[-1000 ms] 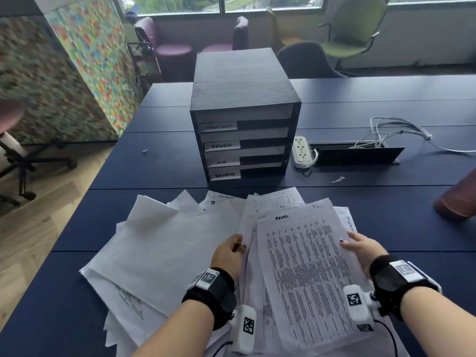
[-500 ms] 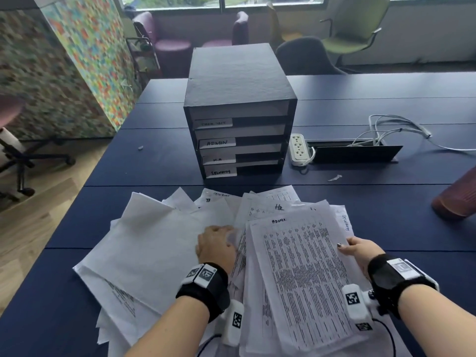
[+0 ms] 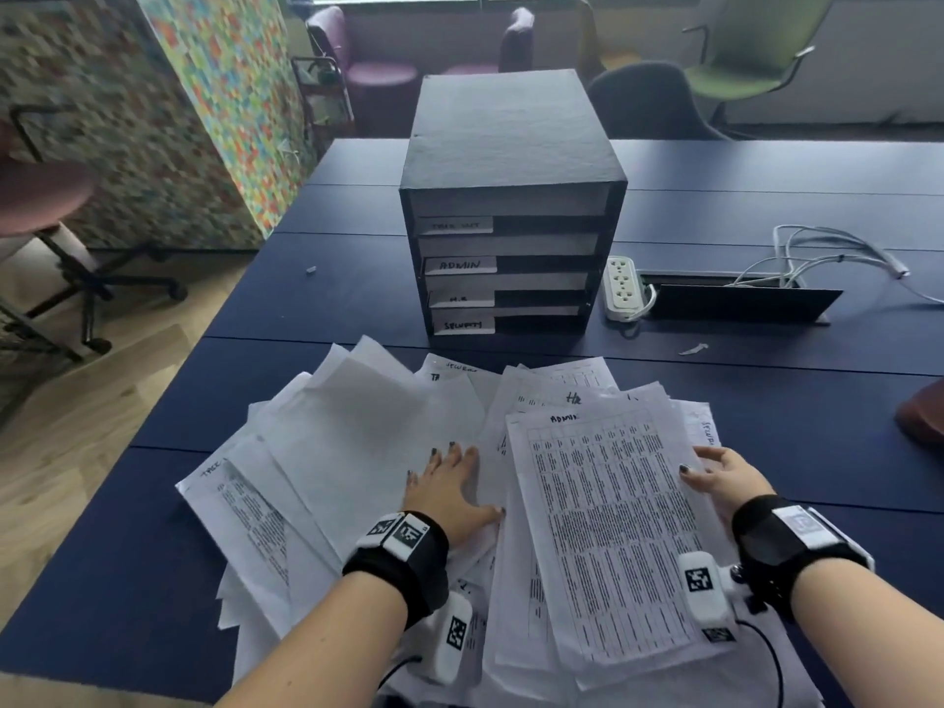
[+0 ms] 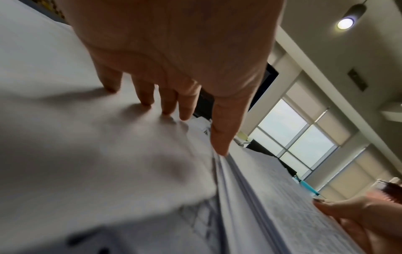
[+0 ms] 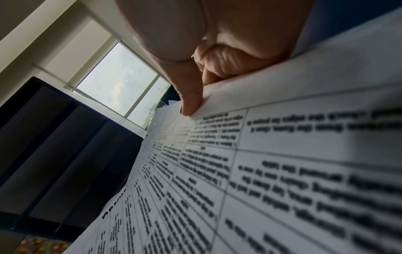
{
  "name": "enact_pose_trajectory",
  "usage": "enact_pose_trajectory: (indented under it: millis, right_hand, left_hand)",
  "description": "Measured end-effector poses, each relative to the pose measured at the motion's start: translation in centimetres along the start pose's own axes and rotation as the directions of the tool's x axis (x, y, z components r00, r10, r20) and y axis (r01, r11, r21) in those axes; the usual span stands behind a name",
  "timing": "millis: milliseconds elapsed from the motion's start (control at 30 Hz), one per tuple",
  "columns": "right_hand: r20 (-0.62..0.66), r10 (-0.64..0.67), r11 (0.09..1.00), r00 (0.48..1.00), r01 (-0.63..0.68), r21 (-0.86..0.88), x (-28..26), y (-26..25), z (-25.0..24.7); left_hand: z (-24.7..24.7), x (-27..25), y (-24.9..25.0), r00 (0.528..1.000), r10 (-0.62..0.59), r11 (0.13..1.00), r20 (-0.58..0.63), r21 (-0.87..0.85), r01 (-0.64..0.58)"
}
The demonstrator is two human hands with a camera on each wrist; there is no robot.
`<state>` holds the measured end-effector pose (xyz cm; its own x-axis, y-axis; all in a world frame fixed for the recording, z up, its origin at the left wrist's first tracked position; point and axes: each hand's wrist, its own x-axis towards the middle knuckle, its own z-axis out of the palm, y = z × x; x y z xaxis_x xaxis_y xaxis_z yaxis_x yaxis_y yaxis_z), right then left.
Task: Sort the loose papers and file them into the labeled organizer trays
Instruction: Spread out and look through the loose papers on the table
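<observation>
A black organizer (image 3: 511, 206) with labeled trays stands on the dark blue table (image 3: 332, 309) beyond a fan of loose papers (image 3: 357, 442). The tray labels read ADMIN (image 3: 459, 265), HR and SECURITY; the top label is blurred. My left hand (image 3: 449, 490) lies flat with spread fingers (image 4: 143, 96) pressing on the blank sheets left of centre. My right hand (image 3: 715, 477) pinches the right edge of a printed sheet marked ADMIN (image 3: 608, 534), thumb (image 5: 191, 96) on top and fingers curled beneath. A sheet marked HR (image 3: 572, 398) shows behind it.
A white power strip (image 3: 620, 286), an open cable hatch (image 3: 735, 301) and loose white cables (image 3: 827, 252) lie right of the organizer. A reddish object (image 3: 922, 416) sits at the right edge. Office chairs (image 3: 659, 99) stand behind the table, a patterned partition (image 3: 168, 120) to the left.
My left hand moved left off the printed stack's edge and flattened onto the blank sheets. The right hand kept its pinch on the ADMIN sheet. The view shifted closer to the organizer.
</observation>
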<state>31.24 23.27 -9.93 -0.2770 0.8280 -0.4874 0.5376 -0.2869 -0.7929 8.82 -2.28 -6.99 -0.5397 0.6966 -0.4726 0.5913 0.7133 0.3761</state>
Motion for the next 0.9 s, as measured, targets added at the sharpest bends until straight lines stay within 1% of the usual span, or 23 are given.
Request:
enact_pose_trajectory:
  millis: [67, 133, 200, 233, 300, 367, 400, 467, 500, 533, 567, 600, 633, 667, 700, 767, 800, 833, 867, 900]
  right_hand:
    - [-0.011, -0.004, 1.0, 1.0, 0.004, 0.022, -0.2, -0.1, 0.2]
    - [-0.031, -0.037, 0.998, 0.999, 0.039, 0.048, -0.5, -0.5, 0.3]
    - [-0.018, -0.045, 0.997, 0.999, 0.047, 0.065, -0.6, -0.8, 0.3]
    - [0.009, -0.037, 0.997, 0.999, 0.036, 0.069, -0.6, -0.8, 0.4]
    - [0.048, -0.012, 0.996, 0.999, 0.008, 0.09, -0.6, -0.9, 0.2]
    - [0.05, 0.001, 0.994, 0.999, -0.006, 0.112, -0.7, -1.2, 0.1]
    - [0.046, -0.003, 0.992, 0.999, -0.003, 0.122, -0.7, -1.4, 0.1]
    - [0.033, -0.012, 0.989, 0.999, 0.007, 0.145, -1.1, -2.0, 0.1]
    - [0.028, -0.013, 0.987, 1.0, 0.008, 0.159, -1.0, -2.1, 0.3]
    - [0.021, -0.007, 0.985, 1.0, 0.003, 0.172, -1.0, -2.1, 0.4]
    - [0.021, -0.006, 0.983, 1.0, 0.002, 0.183, -1.0, -2.2, 0.7]
    - [0.019, -0.001, 0.982, 1.0, -0.003, 0.191, -1.1, -2.4, 1.0]
    - [0.012, 0.007, 0.981, 1.0, -0.009, 0.192, -1.0, -2.3, 1.4]
    - [0.012, 0.007, 0.982, 1.0, -0.009, 0.19, -1.1, -2.3, 1.8]
    - [0.01, 0.009, 0.984, 1.0, -0.011, 0.178, -1.1, -2.3, 2.2]
    - [0.015, 0.013, 0.987, 1.0, -0.015, 0.159, -1.7, -2.5, 2.9]
    - [0.032, 0.024, 0.986, 0.999, -0.03, 0.166, -1.8, -2.4, 3.2]
    - [0.046, 0.039, 0.985, 0.998, -0.046, 0.165, -2.0, -2.4, 3.3]
    - [0.059, 0.05, 0.985, 0.997, -0.059, 0.161, -2.2, -2.5, 3.4]
    - [0.057, 0.058, 0.987, 0.997, -0.066, 0.146, -2.5, -2.7, 3.5]
  left_hand:
    - [-0.3, -0.1, 0.0, 0.998, 0.058, 0.989, 0.01, -0.137, -0.056]
    - [-0.8, -0.2, -0.2, 0.998, 0.052, 0.956, -0.043, -0.288, -0.062]
    - [-1.4, -0.1, -0.8, 0.987, -0.034, 0.927, -0.154, -0.375, -0.027]
    - [-1.7, 0.1, -1.5, 0.97, -0.097, 0.917, -0.223, -0.399, 0.0]
    - [-2.3, 0.4, -3.3, 0.905, -0.252, 0.903, -0.342, -0.419, 0.093]
    - [-3.1, 0.1, -5.8, 0.826, -0.424, 0.87, -0.372, -0.422, 0.256]
    - [-3.5, -0.2, -7.2, 0.777, -0.518, 0.827, -0.358, -0.441, 0.348]
    - [-4.5, -1.1, -9.8, 0.663, -0.681, 0.701, -0.31, -0.535, 0.471]
    - [-4.8, -1.2, -11.2, 0.607, -0.744, 0.631, -0.28, -0.594, 0.498]
    - [-5.1, -1.3, -12.4, 0.558, -0.795, 0.556, -0.238, -0.654, 0.513]
    - [-5.5, -1.3, -13.2, 0.518, -0.834, 0.48, -0.191, -0.715, 0.508]
    - [-5.8, -1.2, -14.1, 0.492, -0.859, 0.408, -0.144, -0.774, 0.485]
    - [-6.0, -1.2, -14.5, 0.482, -0.87, 0.346, -0.105, -0.827, 0.444]
    - [-6.3, -1.0, -14.8, 0.487, -0.87, 0.301, -0.073, -0.861, 0.409]
    - [-6.5, -0.9, -14.9, 0.499, -0.864, 0.274, -0.061, -0.889, 0.366]
    - [-6.6, -0.3, -15.2, 0.52, -0.852, 0.246, -0.067, -0.927, 0.284]
    - [-6.7, -0.1, -15.3, 0.534, -0.842, 0.246, -0.074, -0.934, 0.259]
    - [-6.7, 0.1, -15.4, 0.564, -0.82, 0.284, -0.098, -0.926, 0.251]
    - [-6.6, 0.2, -15.4, 0.615, -0.781, 0.335, -0.114, -0.906, 0.258]
    - [-6.5, 0.4, -15.5, 0.653, -0.745, 0.39, -0.136, -0.883, 0.262]
